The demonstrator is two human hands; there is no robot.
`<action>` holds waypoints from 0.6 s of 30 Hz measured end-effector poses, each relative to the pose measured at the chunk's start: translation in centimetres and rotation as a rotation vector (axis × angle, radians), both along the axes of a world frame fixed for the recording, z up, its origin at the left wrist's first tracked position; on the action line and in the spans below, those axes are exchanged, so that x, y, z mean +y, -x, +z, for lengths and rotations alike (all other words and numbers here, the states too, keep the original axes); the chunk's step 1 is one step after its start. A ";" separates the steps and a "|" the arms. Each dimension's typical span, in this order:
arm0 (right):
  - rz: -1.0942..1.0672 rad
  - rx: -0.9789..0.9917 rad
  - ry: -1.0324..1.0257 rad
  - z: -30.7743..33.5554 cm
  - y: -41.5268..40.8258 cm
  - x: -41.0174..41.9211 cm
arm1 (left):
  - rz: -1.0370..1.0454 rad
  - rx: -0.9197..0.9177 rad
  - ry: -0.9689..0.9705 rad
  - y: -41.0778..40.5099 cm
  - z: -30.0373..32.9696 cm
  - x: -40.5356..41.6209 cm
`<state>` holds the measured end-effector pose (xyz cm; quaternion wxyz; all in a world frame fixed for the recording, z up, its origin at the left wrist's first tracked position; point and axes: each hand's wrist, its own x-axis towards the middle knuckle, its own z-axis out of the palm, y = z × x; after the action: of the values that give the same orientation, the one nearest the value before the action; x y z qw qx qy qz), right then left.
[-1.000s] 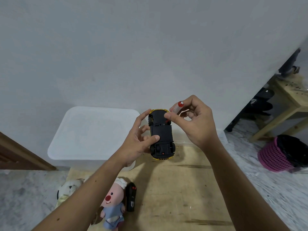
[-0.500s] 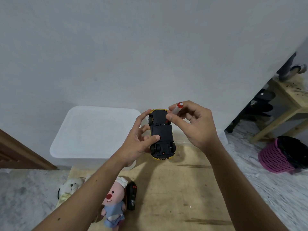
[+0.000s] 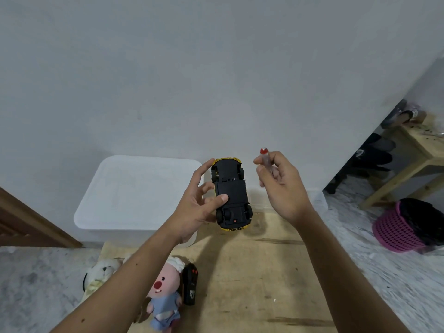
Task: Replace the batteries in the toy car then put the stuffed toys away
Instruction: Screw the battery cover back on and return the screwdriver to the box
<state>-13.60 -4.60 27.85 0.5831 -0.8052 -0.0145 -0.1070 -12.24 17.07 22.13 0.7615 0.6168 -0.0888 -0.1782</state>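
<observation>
The right hand (image 3: 283,186) has drawn away from the toy car (image 3: 231,193) and now sits apart from it at centre right of the frame, its grip pinched on a small red-capped screwdriver (image 3: 264,157) held upright. The car is at the frame's centre, underside up, black chassis showing with yellow edges, clamped in the left hand (image 3: 200,205) with the thumb across its belly. Below lies the wooden tabletop (image 3: 252,272); at lower left sit a pink stuffed toy (image 3: 163,292), a white stuffed toy (image 3: 102,272) and a black remote (image 3: 190,283). A white lidded bin (image 3: 134,193) stands at left.
</observation>
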 end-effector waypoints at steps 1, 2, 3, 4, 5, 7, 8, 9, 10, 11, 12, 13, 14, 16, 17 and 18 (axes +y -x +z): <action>-0.010 0.045 0.035 -0.5 0.0 -0.2 | 0.004 -0.001 0.001 0.0 0.1 0.0; -0.011 0.079 0.058 -1.0 0.1 -0.3 | 0.008 -0.006 0.001 0.1 0.1 0.1; -0.003 0.103 0.073 -1.5 0.1 -0.3 | 0.012 -0.014 0.001 0.2 0.2 0.0; 0.005 0.124 0.079 -1.9 0.2 -0.3 | 0.016 -0.022 -0.001 0.3 0.3 0.0; 0.013 0.140 0.076 -2.3 0.4 -0.3 | 0.019 -0.031 -0.001 0.3 0.3 0.0; 0.033 0.166 0.034 -2.9 0.6 -0.3 | 0.023 -0.044 0.004 0.3 0.2 0.0; 0.042 0.174 0.007 -3.1 0.6 -0.3 | 0.021 -0.047 0.007 0.3 0.2 0.0; 0.047 0.176 -0.018 -3.3 0.6 -0.3 | 0.012 -0.044 0.021 0.4 0.0 0.0; 0.053 0.172 -0.044 -3.5 0.7 -0.4 | -0.002 -0.031 0.043 0.4 -0.1 0.1; 0.060 0.169 -0.069 -3.5 0.8 -0.4 | -0.017 -0.018 0.064 0.4 -0.3 0.1; 0.063 0.168 -0.097 -3.6 0.8 -0.4 | -0.029 -0.010 0.075 0.3 -0.4 0.2; 0.065 0.168 -0.127 -3.7 0.9 -0.3 | -0.038 -0.012 0.082 0.3 -0.6 0.2; 0.068 0.168 -0.162 -3.8 0.9 -0.3 | -0.041 -0.019 0.089 0.3 -0.8 0.2; 0.079 0.176 -0.231 -4.0 1.0 -0.5 | -0.023 -0.008 0.098 0.4 -1.1 0.1; 0.082 0.187 -0.254 -4.2 1.0 -0.6 | -0.012 0.003 0.103 0.5 -1.2 0.0; 0.087 0.200 -0.269 -4.3 1.0 -0.8 | -0.004 0.005 0.101 0.6 -1.3 -0.2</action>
<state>-14.57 -5.39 23.53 0.6883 -0.7251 0.0232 -0.0023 -12.82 16.87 20.80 0.7915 0.5769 -0.0972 -0.1767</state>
